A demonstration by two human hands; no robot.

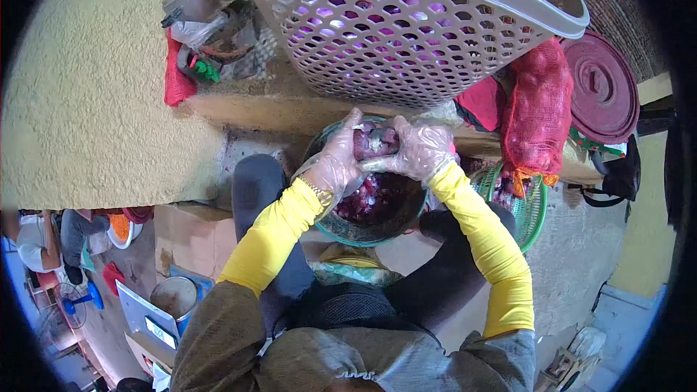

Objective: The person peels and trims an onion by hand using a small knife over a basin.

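Observation:
My left hand [335,158] and my right hand [420,149] both wear clear plastic gloves. Between them, fingers curled round from either side, is a purplish clump [375,142] that looks like red onions; whether it is one piece or several I cannot tell. They hold it over the far part of a dark basin [411,212] with a teal rim, which stands between my knees. Purple pieces and skins [365,199] lie in the basin, partly hidden by my hands.
A large perforated basket [414,36] with purple contents stands on the ledge ahead. To its right are a red mesh sack [539,112] and a maroon lid [601,87]. A green basket [538,210] sits beside my right knee. Another person [33,243] is at far left.

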